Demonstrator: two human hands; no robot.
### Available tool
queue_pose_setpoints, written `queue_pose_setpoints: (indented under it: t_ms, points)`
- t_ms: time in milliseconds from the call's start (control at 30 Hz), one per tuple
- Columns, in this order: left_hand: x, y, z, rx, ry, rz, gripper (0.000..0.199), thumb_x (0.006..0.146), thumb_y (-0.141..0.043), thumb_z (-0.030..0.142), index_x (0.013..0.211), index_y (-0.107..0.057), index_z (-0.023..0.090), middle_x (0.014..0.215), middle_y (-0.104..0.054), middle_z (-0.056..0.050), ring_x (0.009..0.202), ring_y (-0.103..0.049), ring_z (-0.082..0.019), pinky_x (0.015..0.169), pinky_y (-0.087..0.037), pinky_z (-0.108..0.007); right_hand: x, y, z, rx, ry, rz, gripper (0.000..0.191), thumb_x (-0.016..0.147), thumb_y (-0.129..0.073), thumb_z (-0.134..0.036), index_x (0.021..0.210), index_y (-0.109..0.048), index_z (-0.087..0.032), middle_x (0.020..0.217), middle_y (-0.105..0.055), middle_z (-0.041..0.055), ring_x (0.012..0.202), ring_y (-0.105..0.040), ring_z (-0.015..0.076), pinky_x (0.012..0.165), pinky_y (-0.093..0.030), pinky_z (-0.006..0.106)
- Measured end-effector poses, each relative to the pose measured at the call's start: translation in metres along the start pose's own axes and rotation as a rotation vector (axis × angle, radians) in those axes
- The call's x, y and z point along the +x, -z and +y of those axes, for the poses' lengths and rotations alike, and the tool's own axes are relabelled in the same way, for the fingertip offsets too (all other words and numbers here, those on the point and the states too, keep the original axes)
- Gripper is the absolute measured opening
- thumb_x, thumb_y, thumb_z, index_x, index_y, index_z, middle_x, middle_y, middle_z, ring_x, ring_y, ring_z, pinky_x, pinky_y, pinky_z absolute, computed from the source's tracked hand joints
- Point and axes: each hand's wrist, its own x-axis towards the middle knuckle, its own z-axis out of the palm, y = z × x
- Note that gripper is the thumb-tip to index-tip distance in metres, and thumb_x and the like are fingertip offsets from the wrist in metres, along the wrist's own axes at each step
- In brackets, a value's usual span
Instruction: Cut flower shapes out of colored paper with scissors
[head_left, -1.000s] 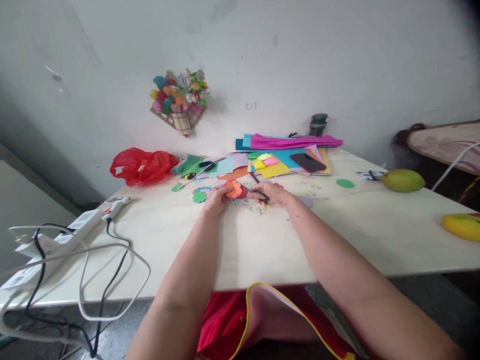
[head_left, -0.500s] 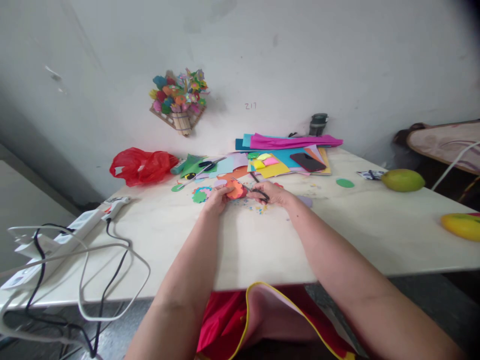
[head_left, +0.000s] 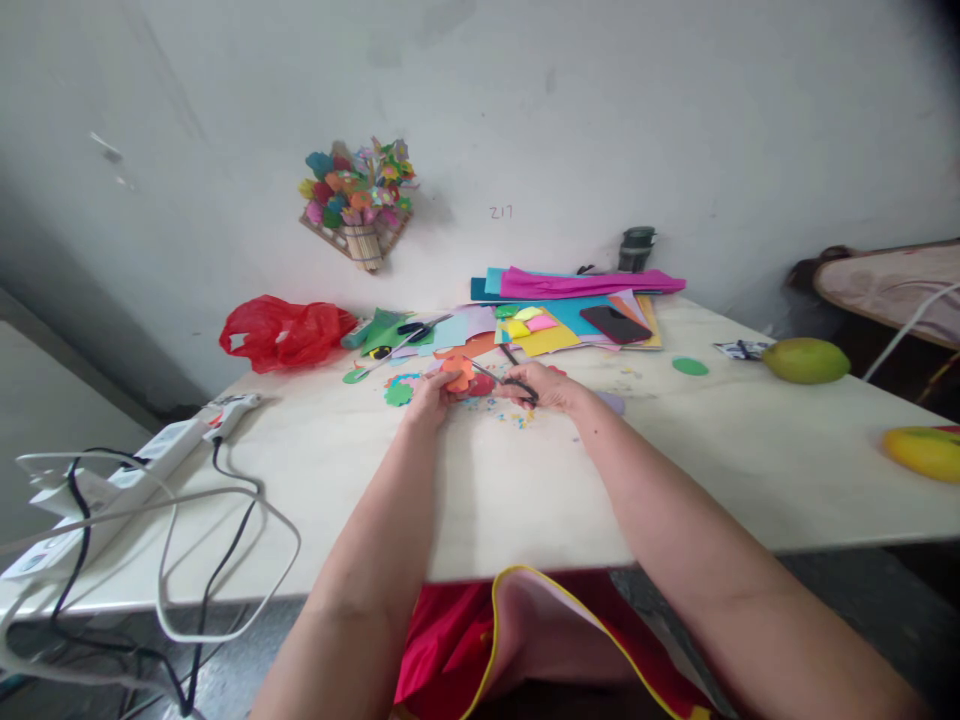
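Note:
Pinched in my left hand [head_left: 431, 397] is an orange scalloped paper flower [head_left: 458, 373]. My right hand [head_left: 544, 387] grips black-handled scissors [head_left: 521, 388], their blades pointing left toward the flower's edge; whether they touch it I cannot tell. Under and between the hands lies a red paper piece [head_left: 482, 384]. Small coloured paper scraps [head_left: 517, 420] are scattered on the table nearby. Just left of my left hand sits a green scalloped paper piece [head_left: 398, 394] on top of a blue one.
Behind the hands lie coloured paper sheets [head_left: 559, 340], a phone [head_left: 616, 324] and another pair of scissors [head_left: 414, 330]. A red plastic bag [head_left: 281, 333] is at back left. A power strip [head_left: 112, 490] with cables runs along the left; green-yellow fruit [head_left: 806, 360] lies at right.
My left hand has shifted the orange flower slightly left, away from the scissors, uncovering more of the red paper piece. My right hand stays nearly in place.

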Motion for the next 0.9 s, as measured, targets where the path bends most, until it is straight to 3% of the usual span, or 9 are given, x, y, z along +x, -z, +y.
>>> queue_pose_setpoints:
  t_ms: [233, 600, 900]
  points:
    - [0.002, 0.001, -0.001, 0.0, -0.012, -0.001, 0.014, 0.058, -0.074, 0.015, 0.069, -0.066, 0.013, 0.067, -0.071, -0.005, 0.058, -0.066, -0.016, 0.059, -0.056, -0.029, 0.0, 0.001, 0.001, 0.011, -0.022, -0.012, 0.033, 0.067, -0.081, -0.032, 0.06, -0.052, -0.017, 0.044, -0.049, -0.005, 0.036, -0.038, 0.005, 0.033, -0.027, 0.017]
    - [-0.003, -0.005, -0.001, -0.001, 0.004, -0.011, 0.017, 0.056, -0.078, 0.011, 0.069, -0.068, 0.012, 0.066, -0.071, -0.004, 0.055, -0.064, -0.015, 0.054, -0.056, -0.025, -0.006, -0.002, -0.006, 0.017, -0.048, 0.031, 0.039, 0.066, -0.085, -0.039, 0.064, -0.053, -0.017, 0.046, -0.049, -0.0064, 0.037, -0.04, 0.0047, 0.034, -0.029, 0.017]
    - [-0.003, -0.004, 0.0, 0.002, 0.008, 0.012, 0.011, 0.057, -0.073, 0.011, 0.067, -0.069, 0.011, 0.065, -0.072, -0.006, 0.054, -0.064, -0.015, 0.05, -0.055, -0.025, 0.003, 0.0, 0.005, -0.033, 0.008, 0.042, 0.033, 0.07, -0.082, -0.034, 0.064, -0.055, -0.015, 0.046, -0.048, -0.0059, 0.037, -0.038, 0.0041, 0.034, -0.026, 0.018]
